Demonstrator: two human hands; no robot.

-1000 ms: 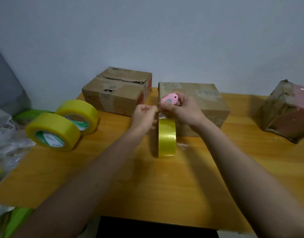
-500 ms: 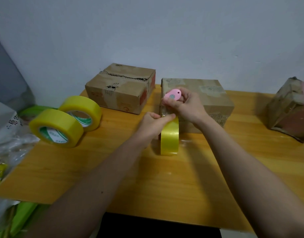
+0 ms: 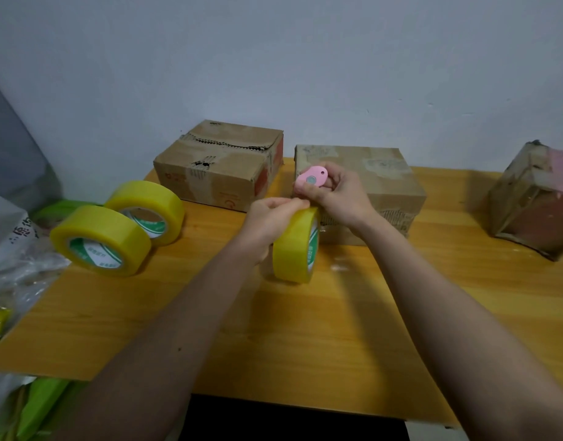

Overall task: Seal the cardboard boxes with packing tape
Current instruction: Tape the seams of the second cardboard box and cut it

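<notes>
Glossy yellow tape roll (image 3: 292, 246), worn matt cardboard box (image 3: 372, 173), smooth wood-grain table (image 3: 305, 329).

Bare table (image 3: 305, 338) fills the lower centre; boxes (image 3: 219, 167) line the back, tape rolls (image 3: 101, 240) crowd the left.

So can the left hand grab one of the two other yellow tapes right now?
Probably not straight away. The left hand is busy gripping the tape roll standing on the table. The two spare rolls lie to its left with nothing between.
</notes>
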